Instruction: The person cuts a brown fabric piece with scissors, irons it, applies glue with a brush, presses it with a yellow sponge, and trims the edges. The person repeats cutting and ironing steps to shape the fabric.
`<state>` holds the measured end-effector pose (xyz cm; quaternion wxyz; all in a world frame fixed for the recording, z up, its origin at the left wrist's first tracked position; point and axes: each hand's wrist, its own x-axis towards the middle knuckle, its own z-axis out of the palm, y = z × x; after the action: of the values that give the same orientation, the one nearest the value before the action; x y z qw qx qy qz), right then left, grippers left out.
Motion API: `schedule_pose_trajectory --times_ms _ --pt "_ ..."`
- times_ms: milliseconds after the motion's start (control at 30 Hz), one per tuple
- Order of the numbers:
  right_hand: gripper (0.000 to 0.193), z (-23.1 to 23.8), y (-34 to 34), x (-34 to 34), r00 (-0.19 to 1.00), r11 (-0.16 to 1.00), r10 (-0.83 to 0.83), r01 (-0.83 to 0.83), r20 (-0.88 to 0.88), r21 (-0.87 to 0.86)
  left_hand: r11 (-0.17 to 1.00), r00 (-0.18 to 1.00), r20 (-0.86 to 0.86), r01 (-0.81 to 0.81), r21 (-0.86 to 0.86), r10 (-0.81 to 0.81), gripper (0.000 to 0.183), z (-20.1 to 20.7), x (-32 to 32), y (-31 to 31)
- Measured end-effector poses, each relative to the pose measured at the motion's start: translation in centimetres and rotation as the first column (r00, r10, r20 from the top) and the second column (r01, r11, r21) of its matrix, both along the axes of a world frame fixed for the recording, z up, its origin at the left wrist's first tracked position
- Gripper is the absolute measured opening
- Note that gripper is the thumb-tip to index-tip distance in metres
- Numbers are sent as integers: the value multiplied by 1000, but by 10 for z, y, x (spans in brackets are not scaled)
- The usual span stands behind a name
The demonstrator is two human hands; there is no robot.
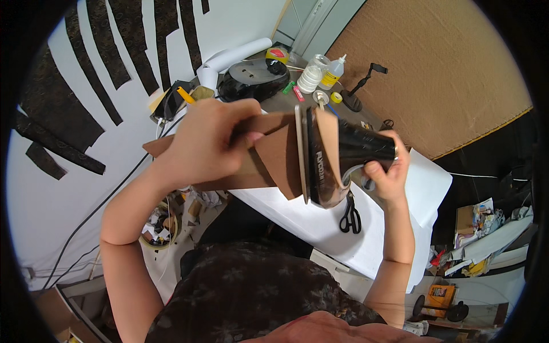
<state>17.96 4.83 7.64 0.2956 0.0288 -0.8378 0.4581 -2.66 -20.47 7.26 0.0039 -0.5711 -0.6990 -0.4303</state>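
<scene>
My right hand [390, 171] is wrapped round the black handle of a handheld iron [325, 180]. The iron is held up on its side, its flat plate turned to the left. My left hand [214, 140] pinches a folded brown sheet [283, 163], with thumb and fingertips curled on its upper part. The sheet runs leftward behind that hand and its right end meets the iron's plate. I cannot tell whether it is leather, cloth or card. Below the iron, black-handled scissors [350, 218] lie on white paper [306, 220].
Behind my hands are a glossy black appliance [251, 79], a white paper roll [237, 56], two bottles [311, 77] and a phone stand [355, 97]. Dark patterned strips [106, 46] hang on the white wall. A scrap bin [163, 226] stands below my left forearm. A brown board [434, 68] rises at right.
</scene>
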Motion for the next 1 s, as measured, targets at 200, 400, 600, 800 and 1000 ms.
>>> schedule_pose_trajectory --times_ms 200,400,600,800,1000 --pt "57 -4 7 11 984 956 -154 170 86 -239 992 997 22 70 -109 -68 12 -5 11 9" --pt "49 -22 3 16 985 993 -114 112 131 19 1000 996 86 -14 -15 15 10 -2 -1 6" --pt "49 -25 3 21 986 961 -145 161 85 -225 991 994 95 63 -114 -52 9 -8 4 15" --pt "43 -37 -3 22 989 950 -88 120 122 -287 984 994 84 82 -155 -69 9 -10 1 20" --pt "40 -44 4 36 968 947 -133 188 214 -261 966 964 222 187 -181 -145 9 -42 -15 48"
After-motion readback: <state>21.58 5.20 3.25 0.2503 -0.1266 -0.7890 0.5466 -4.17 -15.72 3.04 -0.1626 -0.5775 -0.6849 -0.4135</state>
